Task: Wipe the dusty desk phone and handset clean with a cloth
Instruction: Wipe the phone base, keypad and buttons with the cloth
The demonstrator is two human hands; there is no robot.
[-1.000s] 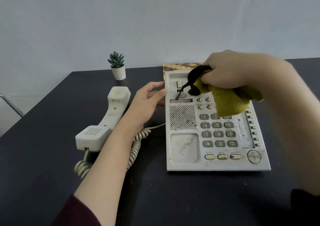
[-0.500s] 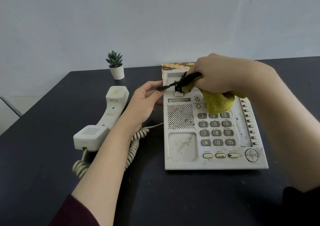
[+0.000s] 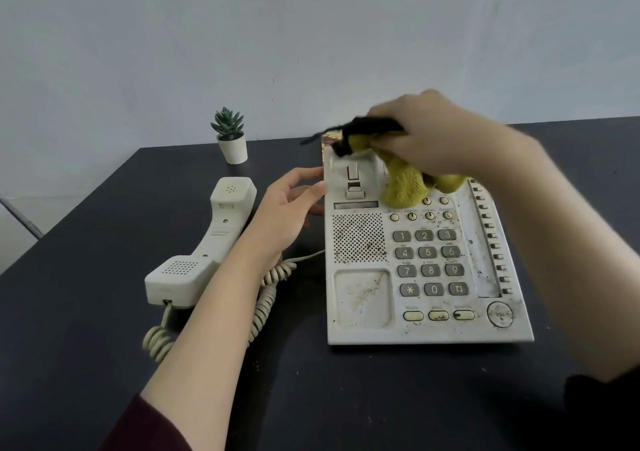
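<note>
The desk phone lies flat on the dark table, right of centre, with its keypad facing up. Dark specks and smears of dirt cover its cream housing, most visibly in the lower handset recess, around the speaker grille and along the right-hand label strip.

The right hand is positioned over the far end of the phone. Its fingers are curled round a bunched yellow-green cloth, which hangs down and touches the housing just above the row of small round buttons, beside the hook switch. A black edge of the cloth projects from the grip toward the left; it is blurred.

The left hand rests against the left side of the phone near its far corner. The fingers are straight and relaxed, with the fingertips touching the housing edge; the hand holds nothing.

The handset lies off the cradle on the table, left of the left forearm and apart from the phone, with its earpiece and mouthpiece grilles facing up. A coiled cord runs from its near end, passes under the forearm and reaches the left side of the phone.

A small potted succulent stands at the far side of the table, behind the handset. A patterned object is partly visible directly behind the phone; its identity cannot be determined.
</note>
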